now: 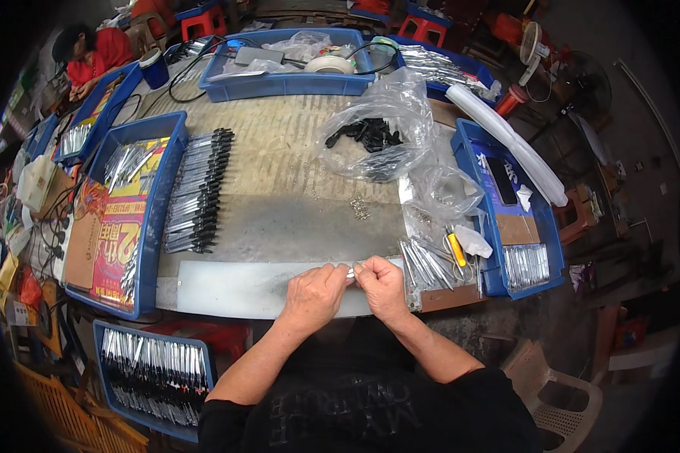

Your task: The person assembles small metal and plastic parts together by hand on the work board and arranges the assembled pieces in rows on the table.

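Note:
Both my hands meet over the front edge of the table, above a pale grey strip (227, 287). The fingers of my left hand (313, 297) and my right hand (383, 287) are closed on a small silver piece (350, 273); most of it is hidden, so its kind cannot be told. Just right of my right hand lie loose slim silver rods (425, 264) and a yellow-handled tool (455, 249). Farther up is a little heap of tiny metal parts (360, 208). A clear plastic bag (400, 98) holds black pieces (366, 136).
Slim silver-and-black tools (196, 189) lie stacked beside a blue tray (175, 143) on the left. Another blue tray (555, 257) at the right holds silver rods and a phone (500, 181). A blue bin (287, 87) stands at the back. A person in red (109, 53) sits far left.

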Tool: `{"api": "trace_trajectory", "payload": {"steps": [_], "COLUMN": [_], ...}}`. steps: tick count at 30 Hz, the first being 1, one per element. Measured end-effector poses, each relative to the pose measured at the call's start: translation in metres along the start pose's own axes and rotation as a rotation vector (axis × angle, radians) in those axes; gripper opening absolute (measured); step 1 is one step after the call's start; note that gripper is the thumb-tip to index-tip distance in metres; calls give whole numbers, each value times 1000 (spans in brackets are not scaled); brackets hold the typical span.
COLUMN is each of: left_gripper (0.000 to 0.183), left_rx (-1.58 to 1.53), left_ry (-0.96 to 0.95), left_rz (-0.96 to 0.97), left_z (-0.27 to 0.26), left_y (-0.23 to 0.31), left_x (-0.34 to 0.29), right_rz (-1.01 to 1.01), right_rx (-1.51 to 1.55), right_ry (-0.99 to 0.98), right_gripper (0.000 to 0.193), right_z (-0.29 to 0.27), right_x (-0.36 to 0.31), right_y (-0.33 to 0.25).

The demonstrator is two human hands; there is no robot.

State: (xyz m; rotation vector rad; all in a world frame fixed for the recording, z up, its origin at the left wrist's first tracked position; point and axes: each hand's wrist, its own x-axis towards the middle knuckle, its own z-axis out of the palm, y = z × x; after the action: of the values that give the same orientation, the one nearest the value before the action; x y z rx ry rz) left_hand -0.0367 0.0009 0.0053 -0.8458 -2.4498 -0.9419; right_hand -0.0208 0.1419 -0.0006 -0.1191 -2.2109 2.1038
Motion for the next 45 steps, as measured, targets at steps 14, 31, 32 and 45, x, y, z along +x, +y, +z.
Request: {"api": "trace_trajectory", "payload": {"steps": [14,31,32,45], "left_gripper": [12,13,13,14], "left_rx": [73,8,5,4], "left_ry": [32,16,28,129], "left_rz": [-39,-63,-57,-72], "left_z": [6,4,4,-6], "left_y": [-40,-40,-40,-36], "left_x": [-3,-2,-2,-5], "right_rz": [-559,-525,-555,-89], "right_rx": [-873,-1221,-1132,127], "right_ry": [93,-110,-60,-92], "right_gripper": [16,11,12,10], "right_z": [-49,-44,-45,-20], "right_x": [210,259,258,123], "right_y": [-51,-6,-8,-40]}}
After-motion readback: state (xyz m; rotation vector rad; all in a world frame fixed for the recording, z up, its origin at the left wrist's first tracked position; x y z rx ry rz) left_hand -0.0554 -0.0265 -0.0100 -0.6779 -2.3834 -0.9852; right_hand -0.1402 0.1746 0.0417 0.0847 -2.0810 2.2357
